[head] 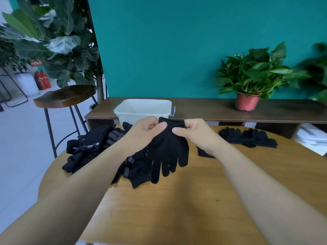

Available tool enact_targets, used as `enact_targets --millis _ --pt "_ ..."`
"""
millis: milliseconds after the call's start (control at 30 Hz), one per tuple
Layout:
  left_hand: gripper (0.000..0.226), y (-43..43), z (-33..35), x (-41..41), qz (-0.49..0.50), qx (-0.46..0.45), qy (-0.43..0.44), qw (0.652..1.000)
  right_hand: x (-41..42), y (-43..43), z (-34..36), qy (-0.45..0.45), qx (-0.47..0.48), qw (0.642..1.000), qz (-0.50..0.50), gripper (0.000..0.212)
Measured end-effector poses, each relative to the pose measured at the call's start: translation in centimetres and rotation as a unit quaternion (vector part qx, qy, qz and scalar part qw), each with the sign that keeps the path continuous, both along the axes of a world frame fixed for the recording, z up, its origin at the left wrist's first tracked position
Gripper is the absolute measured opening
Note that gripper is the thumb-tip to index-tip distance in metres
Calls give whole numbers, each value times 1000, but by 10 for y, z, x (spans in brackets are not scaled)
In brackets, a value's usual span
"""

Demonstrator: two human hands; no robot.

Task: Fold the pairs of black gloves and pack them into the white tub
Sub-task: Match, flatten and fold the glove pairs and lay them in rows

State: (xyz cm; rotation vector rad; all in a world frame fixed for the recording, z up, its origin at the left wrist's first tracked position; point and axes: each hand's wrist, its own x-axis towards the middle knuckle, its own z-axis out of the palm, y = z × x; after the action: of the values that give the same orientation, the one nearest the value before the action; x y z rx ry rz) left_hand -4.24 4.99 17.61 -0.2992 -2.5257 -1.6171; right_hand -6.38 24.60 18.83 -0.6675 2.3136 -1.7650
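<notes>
Round wooden table [177,200], light honey grain, with a small dark speck on the near right part. Behind it a long dark-brown shelf [212,106] runs along a teal wall [177,41].

Left hand [143,131] and right hand [194,133] are raised together above the far half of the table. Each pinches the cuff of one black glove [168,149] between thumb and curled fingers. The glove hangs cuff-up, its fingers pointing down toward the tabletop.

A loose pile of black gloves [95,144] lies on the left of the table, some with dotted palms and some with white lettering on the cuff. It runs under the left forearm and reaches the hanging glove. A smaller group of gloves [247,137] lies flat on the right of the table, well apart from the pile. One dark scrap [203,153] shows just under the right wrist.

White tub [143,108] sits directly beyond the hands, at the far edge of the table against the shelf. Its base is hidden, so I cannot tell which surface bears it. No gloves show in the visible part of its interior.

Room: potted plant [246,102] in a reddish pot on the shelf, right. Dark wooden stool [67,96] on thin metal legs, left. Large-leaved plant [58,41] behind it. Red fire extinguishers [42,80] far left on a pale tiled floor [21,147].
</notes>
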Motion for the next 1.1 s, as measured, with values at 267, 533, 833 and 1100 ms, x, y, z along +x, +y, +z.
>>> enact_targets --millis 267,533,833,1100 --pt "78 30 -12 1 -68 18 -100 993 2 41 -14 -33 12 999 -35 23" --pt "22 61 -32 -31 -112 25 -149 982 -23 73 -37 -69 38 994 -71 28" --pt "14 85 -42 -82 -105 -32 -145 983 -71 95 -47 -71 38 991 -105 30" --pt "22 87 -91 -67 -115 -114 -111 981 -53 117 -79 -52 121 991 -38 12"
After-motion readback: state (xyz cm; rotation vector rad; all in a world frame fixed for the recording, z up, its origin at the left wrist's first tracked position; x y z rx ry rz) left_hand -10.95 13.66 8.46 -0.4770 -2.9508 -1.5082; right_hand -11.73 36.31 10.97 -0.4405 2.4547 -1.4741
